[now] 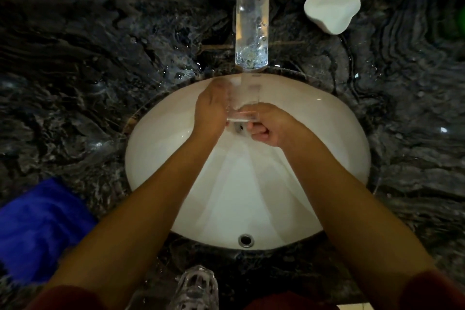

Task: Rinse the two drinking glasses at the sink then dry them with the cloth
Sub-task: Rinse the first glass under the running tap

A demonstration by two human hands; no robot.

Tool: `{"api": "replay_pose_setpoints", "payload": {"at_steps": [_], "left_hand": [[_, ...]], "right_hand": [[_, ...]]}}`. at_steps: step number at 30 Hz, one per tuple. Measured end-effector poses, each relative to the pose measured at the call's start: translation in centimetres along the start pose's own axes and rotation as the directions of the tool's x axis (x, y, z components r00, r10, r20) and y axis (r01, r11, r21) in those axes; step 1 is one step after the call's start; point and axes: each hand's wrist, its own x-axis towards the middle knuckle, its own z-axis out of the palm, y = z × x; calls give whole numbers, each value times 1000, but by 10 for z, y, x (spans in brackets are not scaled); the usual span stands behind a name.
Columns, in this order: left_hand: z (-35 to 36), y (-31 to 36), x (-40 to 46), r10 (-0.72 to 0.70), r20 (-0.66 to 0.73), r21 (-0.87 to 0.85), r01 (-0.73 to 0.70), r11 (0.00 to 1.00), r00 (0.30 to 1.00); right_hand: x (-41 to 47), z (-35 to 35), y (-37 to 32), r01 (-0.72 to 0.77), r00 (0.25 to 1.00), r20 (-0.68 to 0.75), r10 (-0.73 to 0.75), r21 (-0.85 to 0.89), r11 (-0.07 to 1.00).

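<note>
Both hands meet mid-frame over the sink (161, 158): the left hand (211, 111) and right hand (266, 124) grasp one glass (241, 108) under the tap (253, 15); second glass (197, 289) bottom centre, blue cloth (37, 229) lower left on the surface (75, 58)

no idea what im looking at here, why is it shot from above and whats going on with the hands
There is one picture, from a camera worn on a person's head, looking down at their bare arms. No machine is involved. Both hands reach into a white sink set in a dark marble counter. The left hand and right hand hold a clear drinking glass under water running from the tap. A second glass stands on the near edge, a blue cloth lies to the left, and a white object sits at the back right.
</note>
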Motion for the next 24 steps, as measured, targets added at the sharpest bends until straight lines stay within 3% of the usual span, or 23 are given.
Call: {"api": "replay_pose_setpoints", "payload": {"at_steps": [3, 5, 7, 9, 12, 15, 17, 19, 24], "left_hand": [[-2, -6, -3, 124, -94, 15, -123, 992, 988], [-3, -7, -2, 145, -119, 87, -136, 987, 982], [-4, -3, -4, -17, -75, 35, 20, 999, 997], [-6, 6, -9, -237, 34, -56, 239, 969, 971], [-9, 15, -13, -391, 255, -31, 412, 911, 884], [-8, 22, -10, -382, 360, -22, 417, 908, 851], [-9, 25, -2, -354, 334, -28, 385, 923, 873], [-7, 24, 1, -348, 291, -38, 374, 927, 891], [0, 20, -4, -325, 75, -39, 328, 944, 943]], "right_hand": [[-3, -4, -1, -57, 986, 154, 66, -61, 996], [-1, -2, -11, -22, 997, 64, 43, -299, 954], [6, -1, -24, 8, 989, -112, -100, -624, 782], [11, 1, -35, 103, 930, -110, -351, -839, 535], [3, 0, -42, 317, 849, 53, -526, -848, 425], [-5, 3, -33, 485, 711, 189, -677, -829, 278], [-2, 4, -23, 620, 623, 141, -770, -689, 375], [5, 1, -19, 647, 603, 61, -795, -620, 443], [21, -4, -16, 363, 745, -143, -652, -732, 576]]}}
